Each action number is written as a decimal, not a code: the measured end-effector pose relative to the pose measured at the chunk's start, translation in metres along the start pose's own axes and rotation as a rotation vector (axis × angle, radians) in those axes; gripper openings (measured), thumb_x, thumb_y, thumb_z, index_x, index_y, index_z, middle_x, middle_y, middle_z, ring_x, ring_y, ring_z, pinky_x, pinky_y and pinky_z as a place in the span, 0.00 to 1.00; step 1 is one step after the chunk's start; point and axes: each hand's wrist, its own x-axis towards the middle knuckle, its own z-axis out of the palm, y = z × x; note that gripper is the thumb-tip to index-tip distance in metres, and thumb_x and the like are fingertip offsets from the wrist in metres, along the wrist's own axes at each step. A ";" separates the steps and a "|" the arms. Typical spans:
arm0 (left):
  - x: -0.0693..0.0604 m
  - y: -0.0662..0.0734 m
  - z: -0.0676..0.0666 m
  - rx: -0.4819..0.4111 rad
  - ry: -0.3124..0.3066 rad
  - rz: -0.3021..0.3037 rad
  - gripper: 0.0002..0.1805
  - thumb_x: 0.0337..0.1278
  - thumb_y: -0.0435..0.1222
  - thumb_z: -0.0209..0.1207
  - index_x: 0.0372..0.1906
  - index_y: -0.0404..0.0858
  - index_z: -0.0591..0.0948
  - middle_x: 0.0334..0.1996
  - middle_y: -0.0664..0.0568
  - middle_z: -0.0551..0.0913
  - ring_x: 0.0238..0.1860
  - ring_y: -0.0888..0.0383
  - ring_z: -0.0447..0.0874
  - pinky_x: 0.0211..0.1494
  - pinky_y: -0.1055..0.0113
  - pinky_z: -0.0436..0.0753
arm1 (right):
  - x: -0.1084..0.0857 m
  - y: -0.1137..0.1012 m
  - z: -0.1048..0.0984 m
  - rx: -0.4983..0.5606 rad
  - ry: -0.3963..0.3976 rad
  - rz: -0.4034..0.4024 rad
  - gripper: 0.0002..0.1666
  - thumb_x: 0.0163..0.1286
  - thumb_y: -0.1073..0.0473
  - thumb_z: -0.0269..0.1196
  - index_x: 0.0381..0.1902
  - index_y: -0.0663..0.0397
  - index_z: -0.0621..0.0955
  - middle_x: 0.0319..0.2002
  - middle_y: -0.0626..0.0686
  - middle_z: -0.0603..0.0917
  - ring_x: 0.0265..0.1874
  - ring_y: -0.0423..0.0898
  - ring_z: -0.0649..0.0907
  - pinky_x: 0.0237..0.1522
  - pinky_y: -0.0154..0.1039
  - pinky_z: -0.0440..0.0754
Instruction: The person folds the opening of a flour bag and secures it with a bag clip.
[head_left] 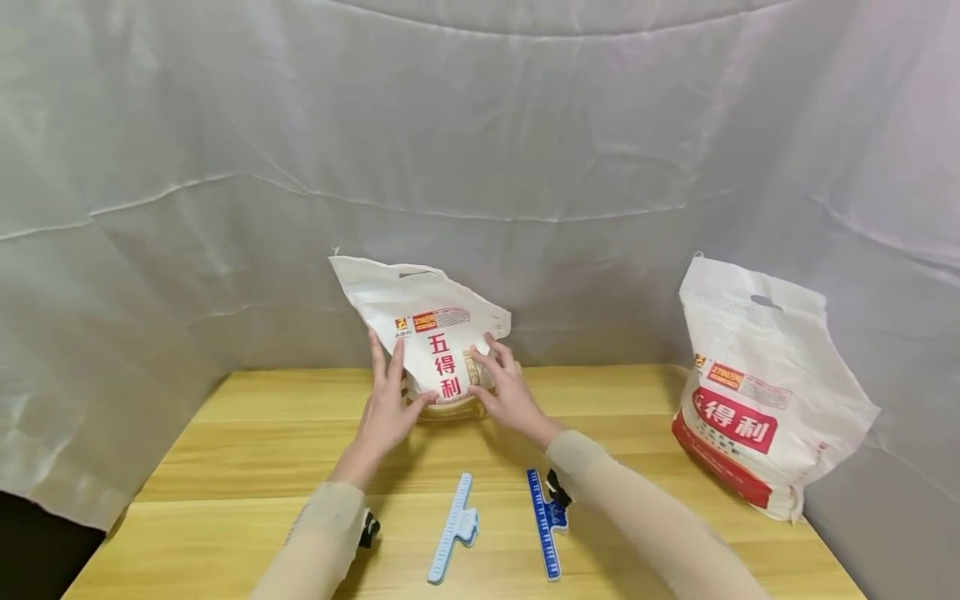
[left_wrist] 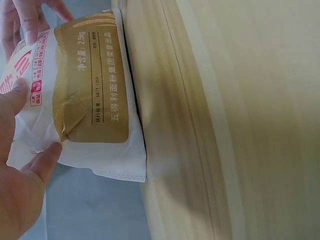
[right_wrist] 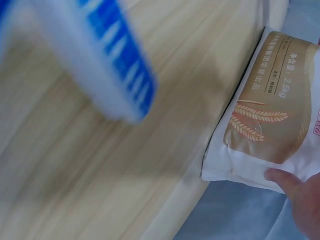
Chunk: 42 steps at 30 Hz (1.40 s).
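A white bag with red characters and a gold lower part [head_left: 444, 333] stands at the table's back edge, its top slanting to the left. My left hand [head_left: 388, 408] lies on its left side, fingers spread and thumb on the front. On the right side rests my right hand [head_left: 510, 392], fingers slightly bent against the front. In the left wrist view the gold panel [left_wrist: 95, 80] faces the camera, with the left hand [left_wrist: 20, 175] at the bag's side. The right wrist view shows the right hand [right_wrist: 302, 200] touching the bag's white edge [right_wrist: 240, 167].
A second white and red bag [head_left: 750, 400] stands at the table's right. Between the forearms lie a light blue clip [head_left: 454, 529] and a dark blue clip [head_left: 546, 525] on the wooden table [head_left: 225, 467]. Grey cloth [head_left: 480, 150] hangs behind.
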 end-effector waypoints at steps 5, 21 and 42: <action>-0.006 -0.013 -0.017 -0.036 -0.001 -0.004 0.65 0.57 0.39 0.74 0.85 0.52 0.38 0.78 0.54 0.10 0.66 0.31 0.76 0.57 0.52 0.86 | 0.006 -0.013 0.015 0.020 -0.017 -0.004 0.40 0.68 0.61 0.71 0.75 0.58 0.70 0.81 0.63 0.54 0.68 0.69 0.69 0.67 0.62 0.73; -0.023 -0.064 -0.074 -0.082 0.041 0.031 0.64 0.56 0.31 0.74 0.86 0.49 0.41 0.79 0.52 0.10 0.65 0.26 0.74 0.58 0.52 0.82 | 0.031 -0.060 0.064 0.065 -0.138 0.024 0.40 0.72 0.58 0.68 0.79 0.51 0.67 0.83 0.58 0.49 0.67 0.63 0.68 0.65 0.55 0.74; -0.033 -0.084 -0.114 0.008 0.066 -0.011 0.63 0.58 0.35 0.74 0.85 0.48 0.41 0.79 0.55 0.12 0.73 0.20 0.57 0.64 0.33 0.72 | 0.046 -0.088 0.094 0.109 -0.134 0.095 0.37 0.75 0.56 0.65 0.79 0.42 0.68 0.84 0.44 0.49 0.70 0.58 0.68 0.69 0.54 0.75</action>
